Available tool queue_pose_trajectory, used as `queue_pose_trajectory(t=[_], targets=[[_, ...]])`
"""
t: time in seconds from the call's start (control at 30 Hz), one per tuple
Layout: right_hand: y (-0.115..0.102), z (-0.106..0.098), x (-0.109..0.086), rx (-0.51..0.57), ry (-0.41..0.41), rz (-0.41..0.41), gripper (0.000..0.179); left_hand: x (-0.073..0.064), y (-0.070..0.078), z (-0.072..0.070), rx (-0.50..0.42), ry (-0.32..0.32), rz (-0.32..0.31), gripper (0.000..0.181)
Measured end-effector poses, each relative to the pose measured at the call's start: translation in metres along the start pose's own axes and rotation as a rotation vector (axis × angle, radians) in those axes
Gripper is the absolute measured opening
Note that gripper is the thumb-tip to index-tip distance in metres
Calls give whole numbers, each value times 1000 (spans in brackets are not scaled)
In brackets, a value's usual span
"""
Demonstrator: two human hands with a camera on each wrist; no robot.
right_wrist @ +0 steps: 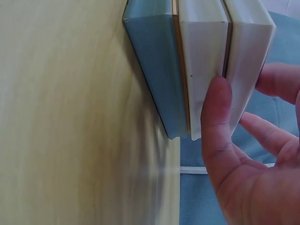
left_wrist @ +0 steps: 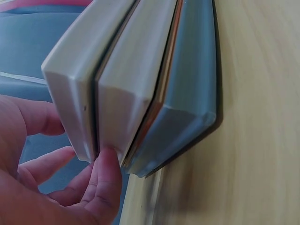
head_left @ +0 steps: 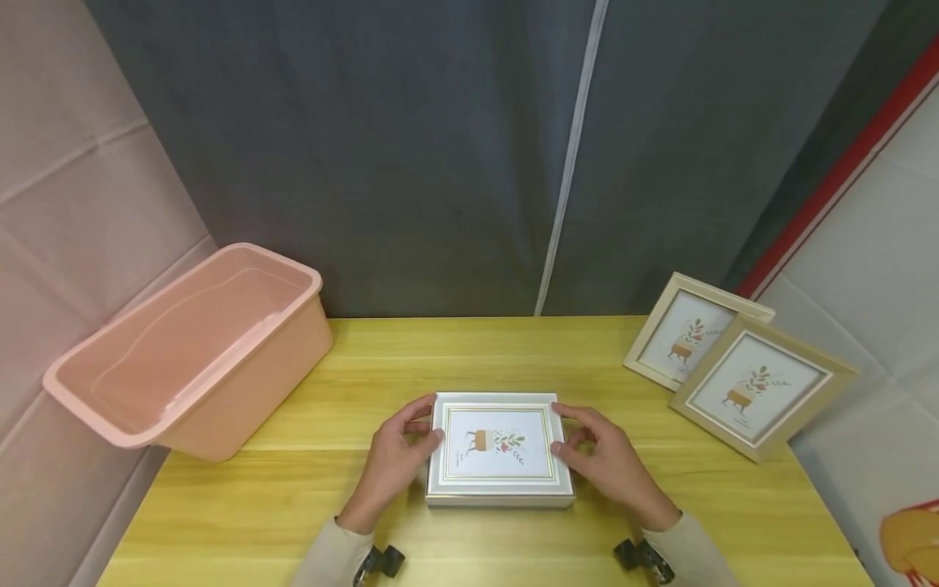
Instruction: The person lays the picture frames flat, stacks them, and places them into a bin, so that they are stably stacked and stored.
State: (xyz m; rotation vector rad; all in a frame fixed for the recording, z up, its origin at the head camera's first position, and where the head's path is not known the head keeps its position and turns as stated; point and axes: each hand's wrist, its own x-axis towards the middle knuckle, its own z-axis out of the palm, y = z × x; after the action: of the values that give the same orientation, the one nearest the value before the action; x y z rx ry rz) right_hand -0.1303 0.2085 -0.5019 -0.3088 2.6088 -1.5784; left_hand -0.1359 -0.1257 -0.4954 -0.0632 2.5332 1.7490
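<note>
Near the table's front lies a stack of three picture frames, the top picture frame (head_left: pixel 499 485) white with gold lines and a plant drawing. The left hand (head_left: pixel 396 452) holds its left side and the right hand (head_left: pixel 605 456) its right, with digits on the top face and along the edges. In the left wrist view, one fingertip (left_wrist: pixel 109 157) presses at the seam between the top frame and the middle frame (left_wrist: pixel 126 79). A right fingertip (right_wrist: pixel 220 86) sits at the same seam on the opposite side. Below these two, the bottom frame (right_wrist: pixel 157 70) looks bluish and rests on the table.
At the left stands a pink plastic bin (head_left: pixel 275 391). Two beige picture frames, a rear one (head_left: pixel 653 334) and a front one (head_left: pixel 800 350), stand overlapping at the right. Dark grey cloth (head_left: pixel 367 163) hangs behind the wooden table (head_left: pixel 352 359).
</note>
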Motion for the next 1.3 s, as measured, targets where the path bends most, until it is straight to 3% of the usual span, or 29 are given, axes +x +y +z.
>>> queue_pose_trajectory(t=[0.33, 0.67, 0.8, 1.03, 1.3], targets=[[-1, -4, 1, 18, -30, 67, 57, -1, -1, 0, -9, -25, 17, 49], [-4, -9, 1, 42, -47, 146, 54, -2, -4, 0, -15, -59, -14, 52], [-4, -13, 1, 48, -34, 117, 50, -1, -6, 0, -25, -71, -19, 52], [-8, -21, -2, 176, -34, 57, 44, -3, -4, 1, -28, -76, -22, 51], [-11, -35, -4, 122, 57, -56, 36, -3, -5, 1, -23, -86, -9, 52]])
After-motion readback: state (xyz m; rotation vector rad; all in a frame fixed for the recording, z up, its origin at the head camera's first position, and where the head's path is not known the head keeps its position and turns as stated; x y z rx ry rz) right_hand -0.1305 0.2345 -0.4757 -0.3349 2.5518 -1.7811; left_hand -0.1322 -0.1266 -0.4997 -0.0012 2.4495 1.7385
